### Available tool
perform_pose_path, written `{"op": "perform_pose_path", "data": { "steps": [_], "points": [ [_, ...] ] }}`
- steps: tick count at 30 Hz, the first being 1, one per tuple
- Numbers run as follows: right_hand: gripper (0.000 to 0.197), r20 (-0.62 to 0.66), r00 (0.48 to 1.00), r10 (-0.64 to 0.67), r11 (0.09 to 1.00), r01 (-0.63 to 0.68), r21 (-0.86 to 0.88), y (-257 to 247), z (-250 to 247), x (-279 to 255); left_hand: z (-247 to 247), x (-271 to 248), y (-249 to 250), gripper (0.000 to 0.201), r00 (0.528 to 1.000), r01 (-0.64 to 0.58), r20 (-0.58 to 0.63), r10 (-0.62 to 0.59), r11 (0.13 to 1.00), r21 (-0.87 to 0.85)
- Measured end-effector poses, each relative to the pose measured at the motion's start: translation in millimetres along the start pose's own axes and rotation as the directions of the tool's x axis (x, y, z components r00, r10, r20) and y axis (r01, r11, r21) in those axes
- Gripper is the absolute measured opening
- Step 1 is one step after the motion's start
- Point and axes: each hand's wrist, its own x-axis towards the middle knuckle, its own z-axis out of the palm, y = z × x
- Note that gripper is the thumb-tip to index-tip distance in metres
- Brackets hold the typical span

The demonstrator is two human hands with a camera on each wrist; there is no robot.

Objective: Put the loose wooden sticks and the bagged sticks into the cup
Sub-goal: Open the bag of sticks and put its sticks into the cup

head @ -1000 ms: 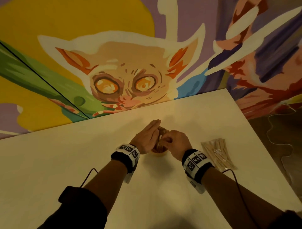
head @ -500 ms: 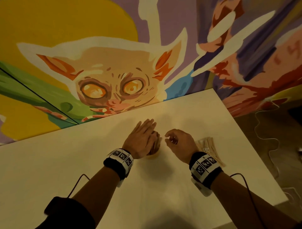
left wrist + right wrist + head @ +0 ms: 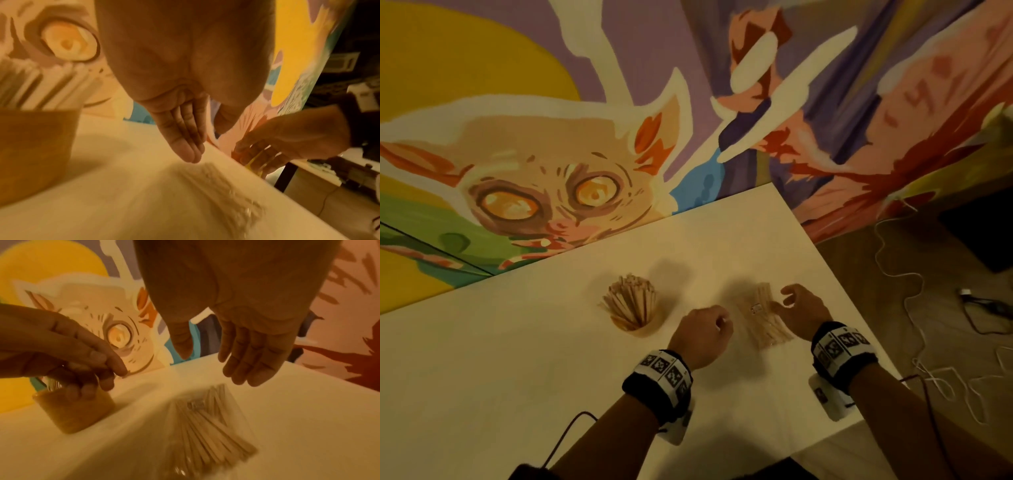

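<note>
Nearest the camera, two forearms reach out over the white table [image 3: 482, 359], each wrist wrapped in a black band [image 3: 659, 377] printed with square black-and-white markers, a thin cable trailing back from each. The left hand [image 3: 702, 334] hovers just left of the bag [image 3: 765, 320] – from the head view it looks loosely curled, while its own wrist view shows the fingers [image 3: 185, 142] fairly straight, pressed side by side, angled down toward the table and holding nothing. The right hand [image 3: 803, 313] sits at the bag's right edge with relaxed, slightly bent fingers [image 3: 252, 356] spread above the sticks inside; whether the fingertips touch the plastic cannot be told, and nothing is gripped. The bag, clear plastic with a small label, lies flat on the table between the two hands, packed with pale wooden sticks running roughly away from the person. Further left and a little farther out stands the cup [image 3: 633, 329], brown and upright, well apart from the bag – loose sticks [image 3: 630, 296] stand fanned inside it, their ends sticking out above the rim. The right wrist view shows the left hand in front of the cup, though the head view has it clear of it. Past the table's right edge, pale cords [image 3: 900, 274] lie looped on the brown floor. Behind the table rises a painted mural [image 3: 551, 192] of a wide-eyed, big-eared creature on yellow, purple and green.
</note>
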Motion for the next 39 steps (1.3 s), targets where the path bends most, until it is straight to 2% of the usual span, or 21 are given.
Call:
{"op": "perform_pose_path", "data": {
  "steps": [3,5,9,13,15,17,19,22,24,26,28,30,32,34,35,37,39],
  "points": [
    [0.079,0.116,0.988,0.105,0.991,-0.095,-0.09,19.1,7.5,17.4,35.7,12.6,-2.4,0.038,0.985,0.148,0.09,-0.146,0.989,-0.019],
    [0.085,0.151,0.98,0.132,0.982,-0.109,-0.151,26.7,12.2,27.6,52.7,22.8,-2.3,0.047,0.962,0.256,0.116,-0.248,0.965,-0.055],
    [0.071,0.169,0.979,0.114,0.98,-0.083,-0.179,33.5,21.1,43.4,74.9,41.0,-2.6,0.054,0.908,0.416,0.097,-0.407,0.902,-0.114],
    [0.056,0.177,0.98,0.091,0.987,-0.066,-0.144,31.8,26.8,55.4,86.9,50.5,0.8,0.034,0.892,0.447,0.059,-0.447,0.86,-0.244],
    [0.056,0.195,0.978,0.074,0.99,-0.049,-0.13,31.0,29.0,59.8,91.8,54.0,0.4,0.026,0.894,0.443,0.051,-0.445,0.862,-0.245],
    [0.056,0.222,0.974,0.04,0.994,-0.015,-0.111,32.2,29.9,62.2,93.8,55.1,-0.2,0.028,0.9,0.431,0.059,-0.431,0.867,-0.25],
    [0.047,0.234,0.972,-0.011,1.0,0.014,-0.013,33.6,28.6,62.5,93.3,54.7,-0.7,0.025,0.903,0.421,0.058,-0.425,0.854,-0.304],
    [0.034,0.264,0.957,-0.122,0.98,0.074,0.186,29.3,22.4,57.3,84.1,47.2,1.2,0.012,0.913,0.372,0.054,-0.403,0.772,-0.515],
    [0.033,0.287,0.935,-0.207,0.945,0.116,0.305,20.1,15.6,49.1,72.4,39.0,4.2,0.009,0.928,0.311,0.062,-0.367,0.673,-0.671],
    [0.032,0.336,0.894,-0.295,0.902,0.146,0.406,10.9,9.6,38.9,57.5,29.3,11.2,0.015,0.947,0.259,0.081,-0.31,0.589,-0.765],
    [0.034,0.399,0.835,-0.38,0.854,0.151,0.498,2.4,5.8,26.4,41.7,17.9,20.4,0.029,0.966,0.202,0.076,-0.246,0.544,-0.815],
    [0.035,0.407,0.793,-0.452,0.823,0.195,0.534,-5.6,4.0,15.8,27.4,8.0,26.1,0.036,0.973,0.167,0.058,-0.222,0.509,-0.845],
    [0.038,0.405,0.768,-0.496,0.809,0.239,0.536,-13.3,2.9,7.9,15.0,-2.1,30.8,0.032,0.976,0.141,0.044,-0.212,0.463,-0.875],
    [0.037,0.422,0.732,-0.536,0.803,0.286,0.524,-18.8,1.5,-0.1,3.5,-12.7,35.7,0.015,0.974,0.119,0.027,-0.223,0.412,-0.903],
    [0.036,0.437,0.715,-0.546,0.809,0.314,0.498,-21.5,0.9,-3.7,-2.3,-17.2,36.8,0.014,0.97,0.109,0.012,-0.244,0.387,-0.915],
    [0.04,0.487,0.67,-0.56,0.824,0.391,0.41,-28.0,-2.4,-13.1,-14.2,-24.0,36.7,0.027,0.947,0.094,-0.046,-0.319,0.409,-0.908],
    [0.049,0.546,0.602,-0.582,0.812,0.462,0.356,-36.1,-5.7,-24.9,-24.7,-31.3,33.6,0.025,0.927,0.026,-0.158,-0.341,0.476,-0.879]
  ]
}}
